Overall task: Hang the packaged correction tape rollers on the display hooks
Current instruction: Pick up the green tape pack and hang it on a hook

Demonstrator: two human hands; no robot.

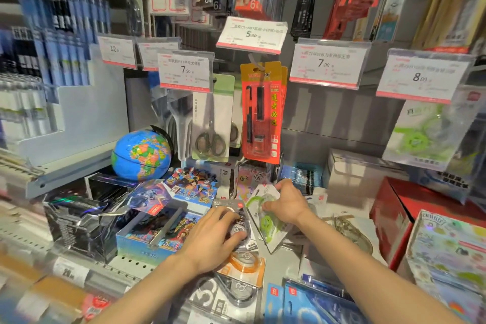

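On the shelf lies a pile of packaged correction tape rollers. My right hand (288,202) grips a clear pack with a green roller (267,223), tilted just above the shelf. My left hand (218,236) rests on a pack with a grey roller (240,231), fingers curled over it. An orange-roller pack (246,264) and another grey pack (236,294) lie nearer to me. At the right, a green-roller pack (420,134) hangs on a hook under the 8.00 price tag (420,77). The hook under the 7.90 tag (327,64) shows nothing hanging.
Scissors packs (213,123) and a red pen pack (260,113) hang at centre. A globe (142,155) and cartoon card boxes (189,186) crowd the left shelf. A red box (394,213) stands at right, blue packs (310,302) lie near the front.
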